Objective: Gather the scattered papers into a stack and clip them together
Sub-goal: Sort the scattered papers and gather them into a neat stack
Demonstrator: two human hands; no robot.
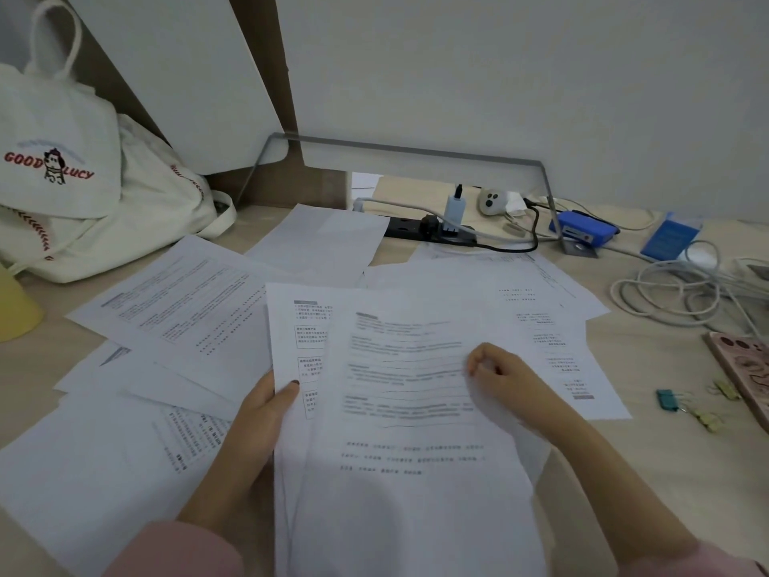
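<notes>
**Gathering phase: partial stack in hand, loose sheets to the left and rear**

Your left hand (266, 406) grips the left edge of the partial stack (399, 472). The thumb lies on top of the lower sheet and the fingers are hidden beneath it, so the hand is closed on the paper. The stack holds at least 2 sheets, fanned and not yet squared. Its long axis runs from your body toward the back of the desk (649, 368).

Your right hand (499, 374) rests on the top sheet, near its right edge. The fingers are curled loosely. You cannot tell from this view whether they pinch the sheet or only press on it.

Most of the remaining loose papers lie to the left of the stack. 1 large printed sheet (187, 310) sits turned at an angle, just beside your left hand, with further sheets (95, 464) overlapping below it. More lie behind and to the right of the stack (553, 293), partly under it. The left hand is nearer the left group, but it is occupied. The right hand is the one more easily spared for the next pickup.

The binder clips (670, 399) lie on the desk to your right, well apart from the stack and nearer your right hand. Clipping is not yet due: square the sheets first.
</notes>
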